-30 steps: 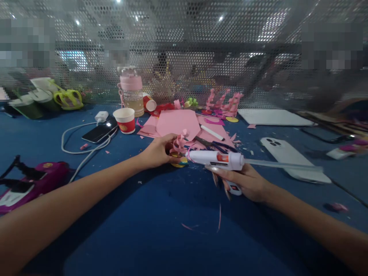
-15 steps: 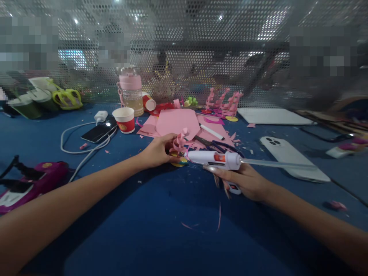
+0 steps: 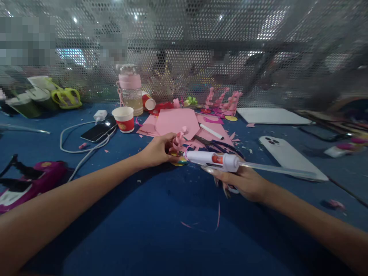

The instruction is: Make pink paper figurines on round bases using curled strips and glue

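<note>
We appear to be at a gluing step, fixing a pink paper curl (image 3: 179, 142) near a yellow disc (image 3: 180, 164), which lies right by our left fingertips in the middle of the tabletop (image 3: 161, 234). Our left hand (image 3: 158, 150) is nearly closed, thumb and fingers pinching the curl; whether they grip the disc as well, we cannot tell. Our right hand (image 3: 247, 183) is wrapped around the handle of a white glue gun (image 3: 211, 160), its nose pointing left at the curl and its glue stick (image 3: 267, 166) jutting out behind, above a white phone (image 3: 291, 158). We cannot make out whether the nozzle touches the paper, or whether any glue is flowing.

As we judge it, the next move calls for a steady left pinch and a small, controlled squeeze of the trigger, with our fingertips kept off the hot tip. Both our forearms slant inward from the lower corners, the hands meeting just in front of the scissors (image 3: 224, 147) and pink sheets (image 3: 176, 122).
</note>
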`<state>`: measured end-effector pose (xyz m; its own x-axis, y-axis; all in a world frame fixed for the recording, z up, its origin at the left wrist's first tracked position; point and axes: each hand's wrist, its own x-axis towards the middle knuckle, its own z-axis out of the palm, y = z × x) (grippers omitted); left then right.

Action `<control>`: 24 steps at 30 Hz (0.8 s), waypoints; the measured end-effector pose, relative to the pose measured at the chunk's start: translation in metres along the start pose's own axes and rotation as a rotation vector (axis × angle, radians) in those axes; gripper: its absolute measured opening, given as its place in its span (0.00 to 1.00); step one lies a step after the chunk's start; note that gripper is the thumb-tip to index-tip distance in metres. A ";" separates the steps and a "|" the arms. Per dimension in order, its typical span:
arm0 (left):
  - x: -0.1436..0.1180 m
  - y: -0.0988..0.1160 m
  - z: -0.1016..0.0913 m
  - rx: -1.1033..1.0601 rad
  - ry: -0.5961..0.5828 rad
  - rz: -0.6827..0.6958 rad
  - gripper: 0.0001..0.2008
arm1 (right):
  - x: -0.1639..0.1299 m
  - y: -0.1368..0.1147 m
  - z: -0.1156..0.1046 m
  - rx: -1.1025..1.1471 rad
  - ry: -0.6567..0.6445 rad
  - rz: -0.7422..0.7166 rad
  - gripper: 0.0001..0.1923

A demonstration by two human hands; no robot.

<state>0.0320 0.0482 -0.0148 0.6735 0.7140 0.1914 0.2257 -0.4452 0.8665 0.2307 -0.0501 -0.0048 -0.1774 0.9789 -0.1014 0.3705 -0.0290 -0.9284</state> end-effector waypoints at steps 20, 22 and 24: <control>0.001 0.000 0.000 -0.066 -0.012 -0.009 0.19 | -0.006 0.008 -0.013 0.068 0.051 -0.038 0.21; 0.001 -0.001 0.000 -0.080 -0.010 0.007 0.20 | -0.008 0.006 -0.023 0.071 0.036 -0.053 0.18; 0.001 -0.002 0.000 -0.106 -0.004 0.012 0.20 | -0.008 0.002 -0.034 0.055 0.042 -0.099 0.16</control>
<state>0.0326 0.0497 -0.0162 0.6784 0.7068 0.2007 0.1422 -0.3943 0.9079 0.2639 -0.0516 0.0060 -0.1720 0.9851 0.0053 0.3020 0.0579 -0.9515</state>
